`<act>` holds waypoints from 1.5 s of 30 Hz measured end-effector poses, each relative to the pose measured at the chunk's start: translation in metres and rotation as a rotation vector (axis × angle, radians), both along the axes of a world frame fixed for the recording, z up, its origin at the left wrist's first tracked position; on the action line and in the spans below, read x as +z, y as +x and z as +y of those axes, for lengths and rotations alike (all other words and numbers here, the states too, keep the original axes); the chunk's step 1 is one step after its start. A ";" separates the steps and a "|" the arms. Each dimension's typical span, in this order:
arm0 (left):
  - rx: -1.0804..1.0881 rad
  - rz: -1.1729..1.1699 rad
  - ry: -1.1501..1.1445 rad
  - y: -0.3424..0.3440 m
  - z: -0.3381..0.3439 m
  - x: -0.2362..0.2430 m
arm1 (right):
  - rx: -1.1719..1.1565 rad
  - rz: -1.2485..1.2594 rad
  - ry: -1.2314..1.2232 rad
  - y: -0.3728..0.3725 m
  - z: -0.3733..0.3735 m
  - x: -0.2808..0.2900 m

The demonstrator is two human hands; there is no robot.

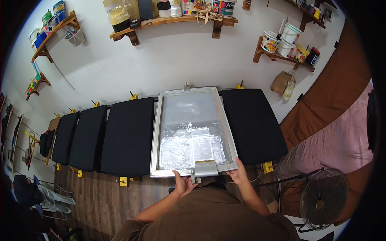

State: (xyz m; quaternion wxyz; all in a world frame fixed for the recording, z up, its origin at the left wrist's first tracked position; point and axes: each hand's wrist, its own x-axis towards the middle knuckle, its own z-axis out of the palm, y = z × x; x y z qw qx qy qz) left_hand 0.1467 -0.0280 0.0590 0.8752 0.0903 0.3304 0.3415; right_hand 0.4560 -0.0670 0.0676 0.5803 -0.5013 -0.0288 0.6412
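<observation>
A screen printing frame [155, 132] with pale metal edges and a translucent mesh lies in front of me, among a row of black padded boards. Shiny clear tape or film patches cover the near half of its mesh. My left hand [185, 185] is closed on the near edge, thumb up, beside a small metal bracket [193, 176]. At the near right corner my right hand [239, 172] grips the frame, its fingers partly hidden underneath. Between the hands, a grey metal plate [206, 169] sits across the near edge.
Black printing boards [128, 134] with yellow clamps stretch leftward; another black board [253, 124] is at right. Wooden shelves [177, 23] hold tubs on the wall. A floor fan [321, 201] stands near right, below pink cloth [325, 148]. A person [44, 195] is at far left.
</observation>
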 end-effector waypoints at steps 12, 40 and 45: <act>0.755 0.553 0.067 -0.095 0.039 0.000 | -0.110 -0.093 0.016 -0.008 -0.001 -0.005; 0.350 0.858 0.236 -0.129 0.029 -0.077 | 0.168 -0.581 -0.117 0.015 -0.021 -0.059; 0.336 0.816 0.210 -0.141 0.015 -0.102 | 0.413 -1.298 -0.209 0.025 -0.025 -0.035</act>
